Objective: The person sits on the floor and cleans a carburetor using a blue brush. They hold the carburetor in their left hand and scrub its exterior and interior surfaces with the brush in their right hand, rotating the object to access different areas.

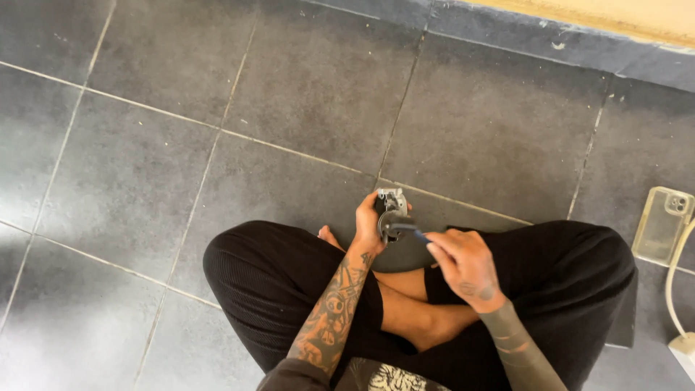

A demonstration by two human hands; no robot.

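I see a floor of large dark grey tiles [145,166] with pale grout lines, and the person sits on it cross-legged in black trousers [268,279]. At the right edge of the floor lies a phone in a clear case [662,224], with a white cable [675,289] beside it. Above the crossed legs, the left hand [369,226] is closed around a small grey metal mechanical part [392,215]. The right hand [463,264] pinches a thin tool with a blue handle [414,232], whose tip touches that part.
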